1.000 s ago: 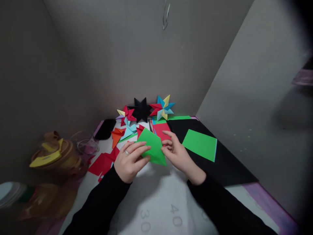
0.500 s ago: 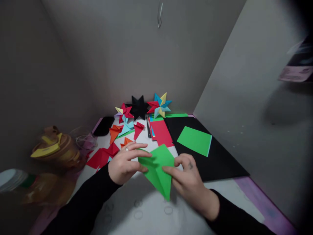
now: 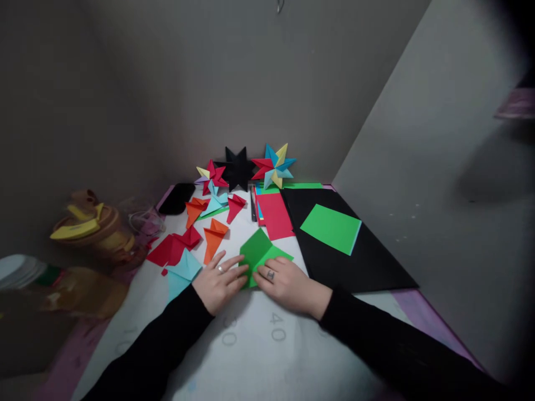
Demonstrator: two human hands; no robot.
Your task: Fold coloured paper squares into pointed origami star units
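A creased sheet of green origami paper (image 3: 256, 249) is on the white mat, a fold standing up at its upper left. My left hand (image 3: 220, 282), with a ring on one finger, has its fingertips on the paper's lower left edge and holds it there. My right hand (image 3: 288, 283) is closed over the lower right part, fingers bent and pressed on the paper; the thumb is largely hidden. Near my left wrist lies a light blue folded piece (image 3: 184, 271). Just beyond my left fingers is an orange folded piece (image 3: 215, 236).
A black board (image 3: 359, 273) bears a flat green square (image 3: 330, 227). Red sheets (image 3: 275, 217) lie beside it. At the back stand a black paper star (image 3: 237, 169) and a multicoloured star (image 3: 273, 165). Red folded pieces (image 3: 167, 250), a phone (image 3: 178, 199) and a jar (image 3: 25, 272) are left.
The green paper has gone from being held up to lying lower on the mat, its fold opened out. My right hand has moved left, closer to my left hand. The view has tilted down.
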